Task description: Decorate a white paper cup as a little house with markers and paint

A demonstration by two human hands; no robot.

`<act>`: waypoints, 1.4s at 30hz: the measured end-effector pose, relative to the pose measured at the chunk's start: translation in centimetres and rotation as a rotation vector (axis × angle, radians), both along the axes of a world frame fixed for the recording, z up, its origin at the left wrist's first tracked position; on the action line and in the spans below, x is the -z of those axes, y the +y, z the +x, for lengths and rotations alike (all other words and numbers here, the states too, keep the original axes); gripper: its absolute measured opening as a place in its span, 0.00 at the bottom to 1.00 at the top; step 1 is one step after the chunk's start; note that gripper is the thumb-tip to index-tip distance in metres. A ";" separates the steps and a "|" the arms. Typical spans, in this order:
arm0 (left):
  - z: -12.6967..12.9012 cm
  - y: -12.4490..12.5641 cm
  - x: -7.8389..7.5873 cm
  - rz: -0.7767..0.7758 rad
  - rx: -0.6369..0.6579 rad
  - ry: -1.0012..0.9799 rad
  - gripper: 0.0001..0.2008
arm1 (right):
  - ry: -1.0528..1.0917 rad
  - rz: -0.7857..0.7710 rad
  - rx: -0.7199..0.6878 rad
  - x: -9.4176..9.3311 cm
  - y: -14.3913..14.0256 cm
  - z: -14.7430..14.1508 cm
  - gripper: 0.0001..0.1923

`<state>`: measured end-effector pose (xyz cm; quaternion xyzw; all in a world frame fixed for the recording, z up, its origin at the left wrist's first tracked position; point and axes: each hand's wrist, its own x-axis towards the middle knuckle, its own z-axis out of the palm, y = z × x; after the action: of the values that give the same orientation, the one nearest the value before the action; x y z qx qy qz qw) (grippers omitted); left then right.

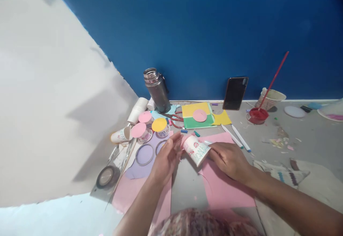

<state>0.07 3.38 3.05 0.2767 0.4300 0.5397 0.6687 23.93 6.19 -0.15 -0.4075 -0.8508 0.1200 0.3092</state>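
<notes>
Both hands grip one decorated cup (196,150) on its side over pink paper (225,189): left hand (166,159) at its base, right hand (230,161) at its rim. Left of the cup, two cups (151,127) already wear paper lids; this one has none yet.

Grey floor (308,136) bears pink paper (227,189); flask (158,89); scissors (175,118); markers (239,137).

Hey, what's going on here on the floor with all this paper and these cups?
A person sits at a craft spread and holds a decorated paper cup on its side between both hands, the left hand at its mouth end and the right hand at its base. It is above a pink paper sheet. Cups topped with paper circles, scissors, markers and a red paint dish lie around.
</notes>
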 end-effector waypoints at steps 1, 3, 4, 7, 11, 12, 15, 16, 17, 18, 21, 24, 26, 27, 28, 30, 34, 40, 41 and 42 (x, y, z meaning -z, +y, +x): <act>0.0 0.4 0.1 0.001 -0.034 -0.012 0.27 | 0.002 0.009 -0.004 0.0 -0.1 -0.1 0.20; 0.2 1.1 0.2 0.006 -0.033 -0.006 0.26 | -0.004 0.029 -0.007 -0.1 -0.3 -0.2 0.20; 0.4 1.5 0.2 0.014 -0.011 0.007 0.26 | -0.013 0.043 -0.003 -0.2 -0.3 -0.2 0.21; 1.3 2.3 0.3 0.031 0.051 0.051 0.28 | -0.044 0.061 0.024 -0.4 -0.3 -0.2 0.22; 2.2 2.5 0.2 0.011 0.071 0.038 0.32 | -0.034 -0.038 0.070 -0.9 -0.2 -0.2 0.23; 2.3 2.5 0.2 0.011 0.076 0.036 0.33 | -0.019 -0.081 0.081 -1.1 -0.2 -0.2 0.23; 2.2 2.1 0.3 0.013 0.069 0.025 0.34 | 0.097 -0.295 0.093 -1.3 -0.1 -0.3 0.24; 2.1 2.0 0.3 0.007 0.049 0.014 0.34 | 0.193 -0.430 0.087 -1.4 -0.1 -0.4 0.24; 1.9 1.8 0.3 0.000 0.017 0.001 0.33 | 0.315 -0.591 0.078 -1.4 0.0 -0.5 0.25; 1.6 1.6 0.3 -0.005 -0.022 -0.010 0.32 | 0.441 -0.755 0.067 -1.5 0.1 -0.6 0.25; 0.8 0.5 0.2 -0.019 -0.089 -0.024 0.28 | 0.701 -1.066 0.036 -1.4 0.5 -0.8 0.27; 0.6 -0.8 0.0 -0.026 -0.050 0.005 0.27 | 0.762 -1.099 0.007 -1.3 0.7 -1.0 0.28; 1.2 -1.6 0.1 -0.027 -0.008 0.012 0.28 | 0.791 -1.097 -0.007 -1.1 0.5 -1.2 0.29; 1.8 -1.9 0.2 -0.032 0.016 -0.004 0.29 | 0.799 -1.091 -0.009 -1.0 0.4 -1.3 0.30; 2.4 -2.2 0.3 -0.042 0.050 -0.045 0.28 | 0.797 -1.070 -0.007 -1.0 0.1 -1.4 0.30; 3.7 -2.5 0.6 -0.069 0.127 -0.151 0.26 | 0.755 -0.968 0.012 -0.8 -0.4 -1.5 0.31; 5.3 -2.3 0.7 -0.095 0.050 -0.274 0.26 | 0.576 -0.561 0.042 -0.7 -1.0 -1.5 0.27; 6.1 -1.4 0.0 -0.032 0.040 -0.296 0.24 | 0.493 -0.426 -0.009 -0.2 -0.6 -0.8 0.23; 6.2 -1.3 0.0 -0.014 0.038 -0.283 0.25 | 0.486 -0.453 -0.024 -0.1 -0.5 -0.7 0.22; 6.3 -1.3 0.0 0.006 0.032 -0.264 0.26 | 0.477 -0.487 -0.042 -0.1 -0.5 -0.6 0.21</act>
<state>6.35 2.13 3.05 0.2123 0.3322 0.5620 0.7272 23.29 5.69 -0.09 -0.4122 -0.7093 0.4178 0.3905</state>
